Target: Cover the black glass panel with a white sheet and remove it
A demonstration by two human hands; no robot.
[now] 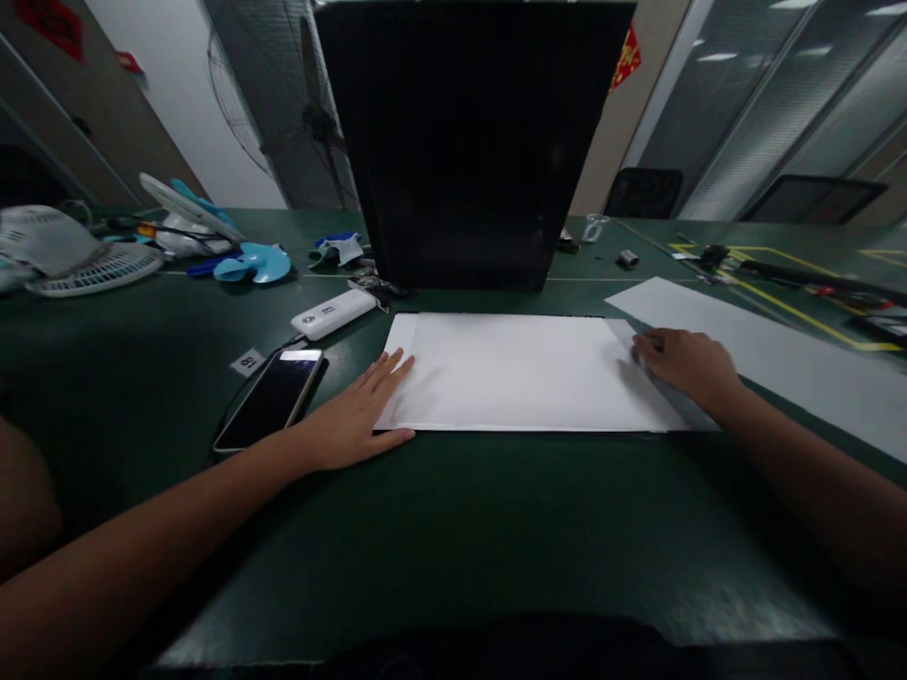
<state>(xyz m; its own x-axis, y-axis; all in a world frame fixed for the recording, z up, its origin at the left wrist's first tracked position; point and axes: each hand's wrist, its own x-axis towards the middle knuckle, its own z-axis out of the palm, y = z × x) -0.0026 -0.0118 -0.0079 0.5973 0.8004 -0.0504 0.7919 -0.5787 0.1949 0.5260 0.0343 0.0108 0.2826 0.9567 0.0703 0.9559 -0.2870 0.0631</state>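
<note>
A white sheet of paper (521, 370) lies flat on the dark green table (453, 529) in front of me. My left hand (358, 416) rests flat at the sheet's left edge, fingers stretched out and together, thumb along the near edge. My right hand (686, 364) lies on the sheet's right edge with its fingers curled down onto the paper. A second, greyish sheet edge shows under that hand. Neither hand lifts anything.
A tall black panel (471, 142) stands upright behind the sheet. A phone (273, 399), a white power bank (333, 314) and a small label (248, 361) lie left. Fan parts (106, 260) and a blue blade (253, 263) sit far left. Another white sheet (779, 354) lies right.
</note>
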